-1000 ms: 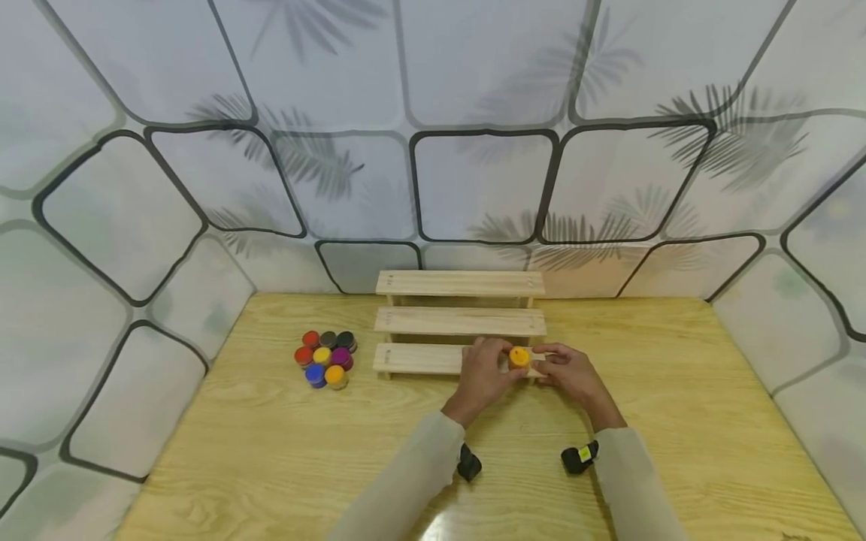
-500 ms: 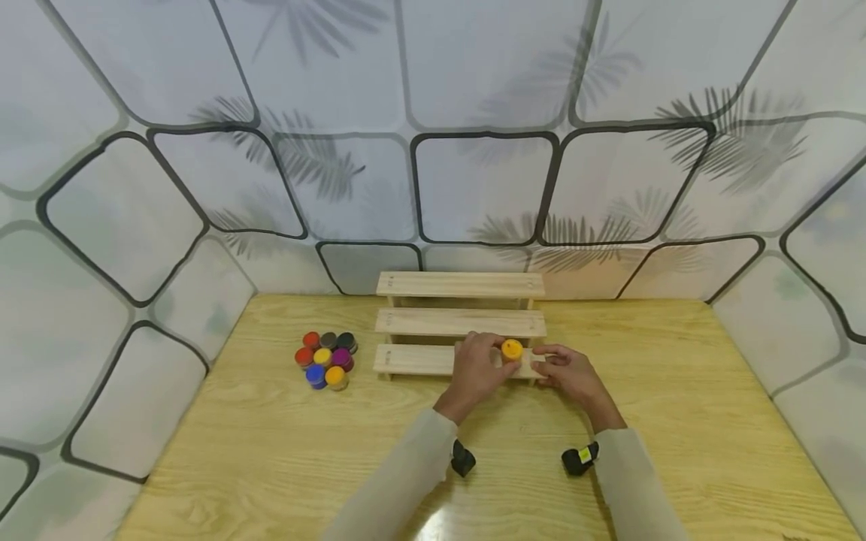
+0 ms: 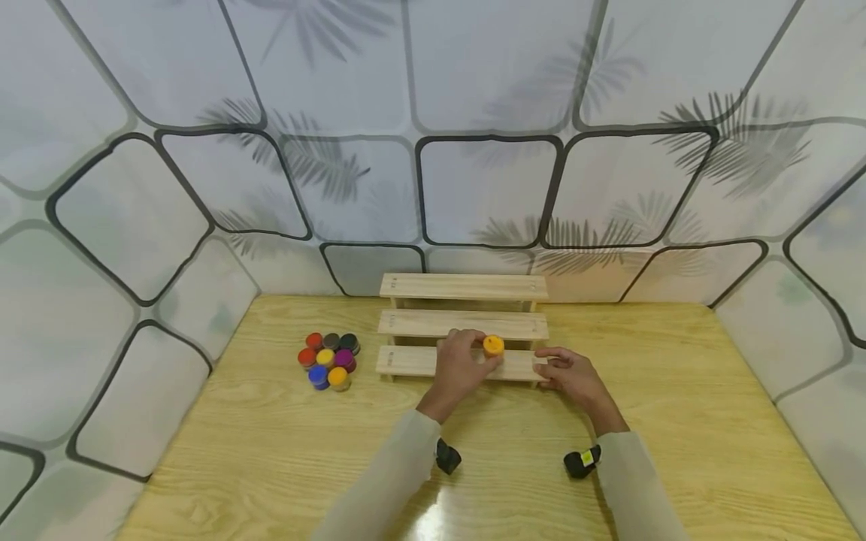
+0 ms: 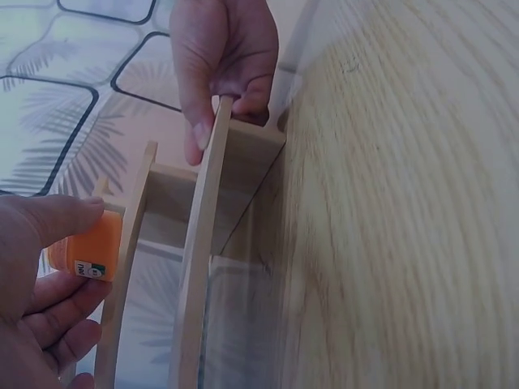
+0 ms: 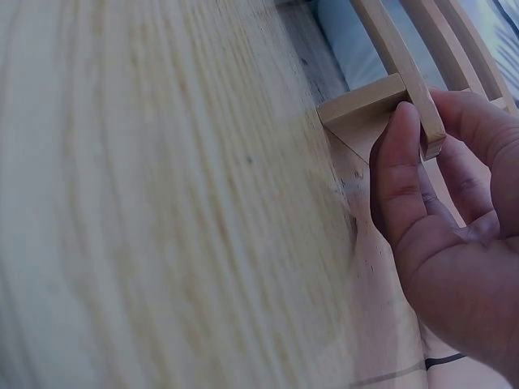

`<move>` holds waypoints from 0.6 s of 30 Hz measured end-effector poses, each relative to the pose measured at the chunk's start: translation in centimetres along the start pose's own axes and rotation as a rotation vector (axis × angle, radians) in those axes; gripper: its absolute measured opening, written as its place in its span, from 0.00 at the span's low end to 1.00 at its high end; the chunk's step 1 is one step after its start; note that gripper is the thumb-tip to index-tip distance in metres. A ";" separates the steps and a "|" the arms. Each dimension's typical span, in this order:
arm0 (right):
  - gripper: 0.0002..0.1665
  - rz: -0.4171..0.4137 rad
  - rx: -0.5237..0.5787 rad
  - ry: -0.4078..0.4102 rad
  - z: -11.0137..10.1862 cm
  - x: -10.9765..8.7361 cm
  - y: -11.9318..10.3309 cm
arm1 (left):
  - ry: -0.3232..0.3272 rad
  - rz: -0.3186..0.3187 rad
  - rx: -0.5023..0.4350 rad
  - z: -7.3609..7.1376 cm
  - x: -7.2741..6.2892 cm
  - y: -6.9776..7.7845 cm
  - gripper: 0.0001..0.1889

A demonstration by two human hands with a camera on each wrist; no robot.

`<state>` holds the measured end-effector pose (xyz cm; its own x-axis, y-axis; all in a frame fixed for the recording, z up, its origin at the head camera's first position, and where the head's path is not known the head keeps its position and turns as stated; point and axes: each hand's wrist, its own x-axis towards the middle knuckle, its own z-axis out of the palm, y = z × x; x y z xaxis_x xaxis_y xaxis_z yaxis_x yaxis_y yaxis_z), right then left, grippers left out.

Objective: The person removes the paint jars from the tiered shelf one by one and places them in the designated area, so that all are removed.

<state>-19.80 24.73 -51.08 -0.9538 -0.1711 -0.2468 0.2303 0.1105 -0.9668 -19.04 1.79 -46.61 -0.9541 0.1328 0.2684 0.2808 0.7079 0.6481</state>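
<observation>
A small orange paint jar (image 3: 493, 346) is gripped between the thumb and fingers of my left hand (image 3: 455, 370). In the head view it appears over the lowest step of a wooden three-step rack (image 3: 413, 362); whether it touches the wood I cannot tell. The left wrist view shows the jar (image 4: 96, 247) with a small white and green label, lying on its side in that tilted view, beside the planks. My right hand (image 3: 573, 377) pinches the right end of the lowest step, thumb and fingers on either face of the plank (image 5: 413, 105).
Left of the rack, a cluster of several paint jars (image 3: 325, 358) in red, yellow, blue, purple, orange and dark colours stands on the wooden table (image 3: 257, 443). A patterned cloth wall (image 3: 487, 191) rises behind the rack. Each wrist wears a black camera (image 3: 446, 456).
My left hand has carried the orange jar leftward along the lowest step, away from my right hand. The right hand keeps its grip on the rack's end.
</observation>
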 end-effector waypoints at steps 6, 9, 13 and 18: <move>0.21 -0.033 0.033 -0.036 -0.2 0.0 0.1 | 0.033 0.010 -0.013 -1.2 0.1 -1.1 0.20; 0.26 0.004 0.017 -0.018 -0.1 0.1 0.0 | 0.044 0.003 -0.026 -1.8 0.0 -1.6 0.20; 0.28 0.025 0.006 -0.007 -0.2 0.1 0.1 | 0.054 -0.023 -0.047 -2.3 -0.1 -2.0 0.20; 0.28 0.028 -0.003 -0.004 -0.3 0.0 0.2 | 0.063 -0.041 -0.061 -3.0 -0.2 -2.7 0.21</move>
<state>-19.86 24.99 -51.24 -0.9464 -0.1719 -0.2736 0.2559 0.1181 -0.9595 -19.33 -2.22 -46.22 -0.9569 0.0592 0.2843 0.2497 0.6677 0.7014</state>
